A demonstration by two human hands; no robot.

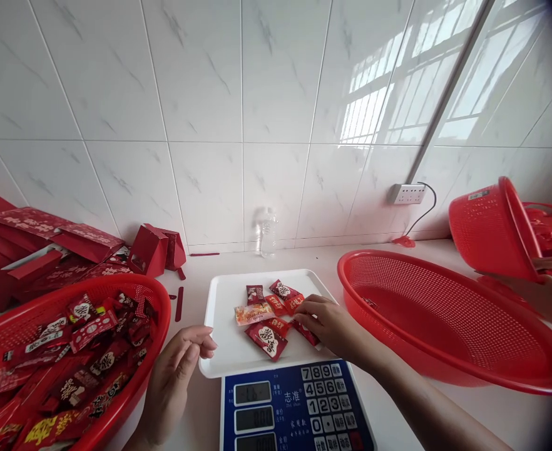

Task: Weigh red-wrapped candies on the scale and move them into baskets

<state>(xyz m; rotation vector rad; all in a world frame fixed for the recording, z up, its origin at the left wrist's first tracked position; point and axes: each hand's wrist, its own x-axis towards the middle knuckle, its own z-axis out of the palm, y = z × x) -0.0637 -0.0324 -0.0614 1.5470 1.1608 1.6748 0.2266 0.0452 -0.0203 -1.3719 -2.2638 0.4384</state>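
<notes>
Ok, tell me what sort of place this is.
Probably a packing counter for small snacks or sweets: a digital price scale carrying wrapped packets on its white tray, a perforated red basket holding many more packets, and red cardboard boxes beyond it.

Both hands are bare. The left hand (173, 369) has a rounded thumb (189, 361), slim fingers (204, 334) and a smooth side that runs into the wrist, of which only a short stretch shows. The right hand (325, 322) has a broad back that narrows slightly at the wrist; its forearm (412, 388), bare too, looks smooth and long, broadening toward the lower edge. The nails are too small to make out clearly.
</notes>
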